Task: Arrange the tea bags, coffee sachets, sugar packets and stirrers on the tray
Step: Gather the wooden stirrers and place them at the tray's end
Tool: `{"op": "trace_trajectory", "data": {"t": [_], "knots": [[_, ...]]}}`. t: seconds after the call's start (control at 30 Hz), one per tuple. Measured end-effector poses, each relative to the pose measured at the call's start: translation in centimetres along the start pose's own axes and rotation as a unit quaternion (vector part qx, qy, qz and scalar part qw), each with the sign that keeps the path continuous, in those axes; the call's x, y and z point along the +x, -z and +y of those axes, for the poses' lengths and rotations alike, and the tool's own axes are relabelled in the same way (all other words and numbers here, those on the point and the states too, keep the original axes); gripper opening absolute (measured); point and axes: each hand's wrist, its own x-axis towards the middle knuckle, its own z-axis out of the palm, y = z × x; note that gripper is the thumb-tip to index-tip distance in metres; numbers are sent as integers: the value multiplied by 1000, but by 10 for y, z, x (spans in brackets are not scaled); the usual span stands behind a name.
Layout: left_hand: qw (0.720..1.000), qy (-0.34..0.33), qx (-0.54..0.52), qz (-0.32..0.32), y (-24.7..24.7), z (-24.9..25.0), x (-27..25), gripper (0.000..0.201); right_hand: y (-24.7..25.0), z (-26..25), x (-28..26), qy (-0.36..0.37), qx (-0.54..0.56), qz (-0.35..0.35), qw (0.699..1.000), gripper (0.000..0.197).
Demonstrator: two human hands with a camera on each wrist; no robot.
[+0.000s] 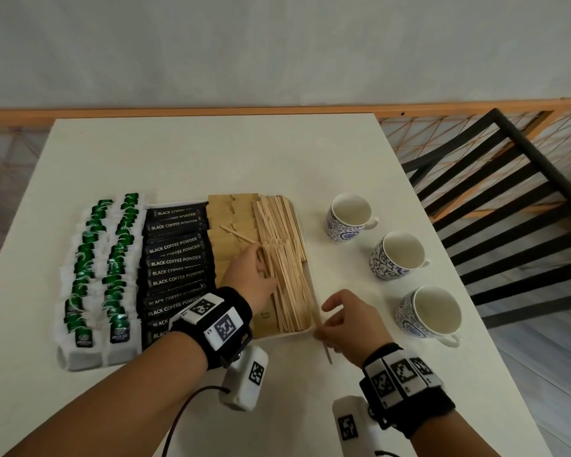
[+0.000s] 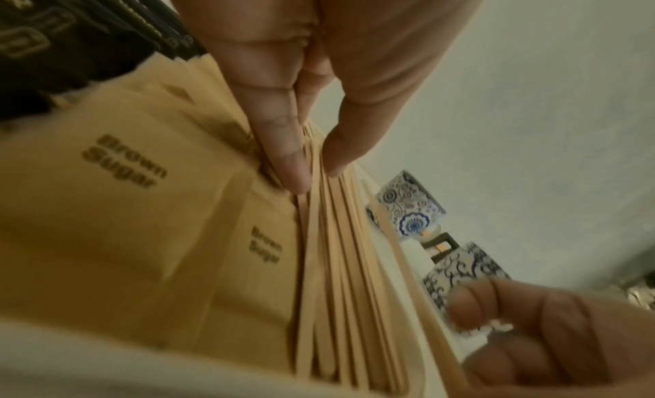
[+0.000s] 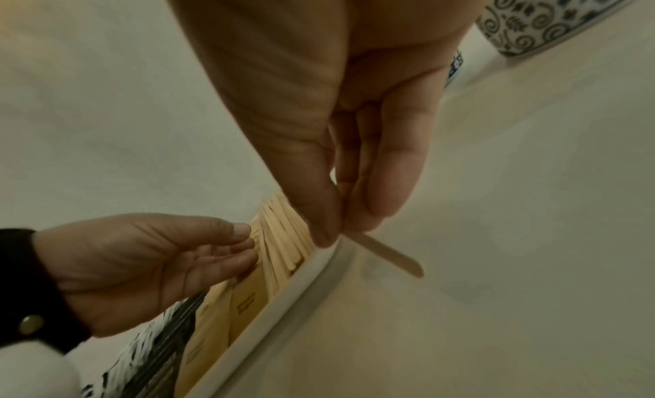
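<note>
The right hand (image 1: 345, 319) pinches a single pale wooden stirrer (image 3: 388, 254) between thumb and fingertips, a narrow grip. That stick hangs just off the near right corner of the shallow white rectangular tray (image 1: 310, 329), its long axis running front to back, roughly in line with the heap of flat wooden stirrers (image 1: 285, 258) along the tray's right side. From the grip, the heap lies to the left and slightly farther off, so the coming move looks like a short leftward carry over the rim.

The left hand (image 1: 249, 275) is the nearer one to the heap: its fingers (image 2: 283, 149) press on the heap's left edge, beside the tan paper brown sugar packets (image 1: 231, 225), thumb and forefinger closing on a few sticks. One stray stirrer lies slantwise across those packets.

Left of the sugar sit black coffee sachets (image 1: 175, 258) in an overlapping column, too many to count surely, then two columns of green-labelled white tea bags (image 1: 96, 268). Right of the tray on the white worktop (image 1: 211, 153) stand three blue-and-white patterned cups (image 1: 398, 255).
</note>
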Motion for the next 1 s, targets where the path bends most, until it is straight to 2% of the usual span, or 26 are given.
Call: {"op": "trace_trajectory", "data": {"t": [0.07,0.27,0.47,0.67,0.83,1.0], "knots": [[1000,5,-15,11,6,-1,3,52,5,-3,-2,6,13,6,1000,33],[997,40,-34,58,36,-7,23,44,15,-27,19,22,43,44,998,33],[977,114,-175,53,47,-5,49,44,9,-40,40,2,47,39,998,32],[977,104,-175,61,41,4,59,47,6,-39,42,-7,30,31,999,32],[990,60,-106,74,37,12,65,40,4,-39,44,-7,32,28,999,29],[993,55,-83,59,33,17,70,42,3,-38,47,-2,36,30,999,25]]}}
